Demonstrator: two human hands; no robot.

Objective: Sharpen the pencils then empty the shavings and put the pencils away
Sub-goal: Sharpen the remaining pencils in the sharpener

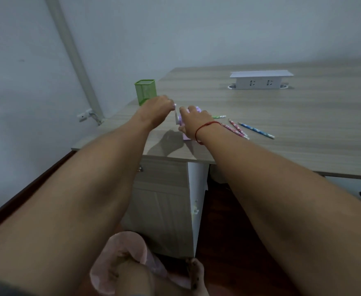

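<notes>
1. Our left hand [159, 106] is closed around the white crank handle [176, 114] at the end of the purple pencil sharpener [189, 122], fingers pinched on it.
2. Our right hand [193, 121] is clamped over the sharpener's body, pressing it to the wooden desk [282, 124] near the front left edge.
3. We judge the sharpener a light, hard plastic box that will slide or tip when cranked, so it needs a firm hold from above; the thin handle is best pinched at its end.
4. A green pencil [219, 116] pokes out just beyond our right hand; whether it sits in the sharpener we cannot tell.
5. Three more pencils [256, 130] lie loose just right of our wrist: slim, stiff, apt to roll, best gripped mid-shaft.
6. The green mesh pencil holder [145, 91] stands at the desk's left edge, near our left hand.
</notes>
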